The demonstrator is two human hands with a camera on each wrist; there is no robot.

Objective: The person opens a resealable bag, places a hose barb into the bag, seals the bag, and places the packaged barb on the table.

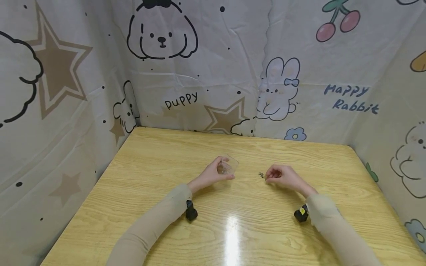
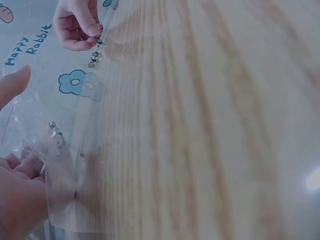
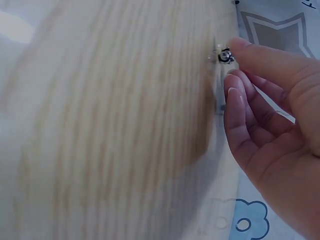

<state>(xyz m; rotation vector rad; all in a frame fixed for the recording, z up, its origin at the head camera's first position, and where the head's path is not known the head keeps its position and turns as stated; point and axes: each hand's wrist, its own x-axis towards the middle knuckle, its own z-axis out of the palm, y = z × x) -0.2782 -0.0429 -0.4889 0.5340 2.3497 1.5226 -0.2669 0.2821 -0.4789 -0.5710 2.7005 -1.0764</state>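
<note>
In the head view, a clear plastic bag (image 1: 229,166) is held in my left hand (image 1: 213,173), thumb on its near side and fingers on its far side. The left wrist view shows its crinkled film, with a few small shiny metal pieces (image 2: 57,136) seen in it. Several similar small metal pieces (image 1: 261,174) lie in a little cluster on the table between my hands. My right hand (image 1: 283,176) reaches down at the cluster's right end. In the right wrist view, its fingertips are right at a metal piece (image 3: 226,55), with a gap showing between them.
The wood-grain table (image 1: 159,155) spreads around both hands and ends at a patterned cloth (image 1: 216,74) hanging behind and on both sides. A bright light reflection (image 1: 232,236) shows on the near part of the tabletop. Black wrist cameras (image 1: 191,211) sit at both cuffs.
</note>
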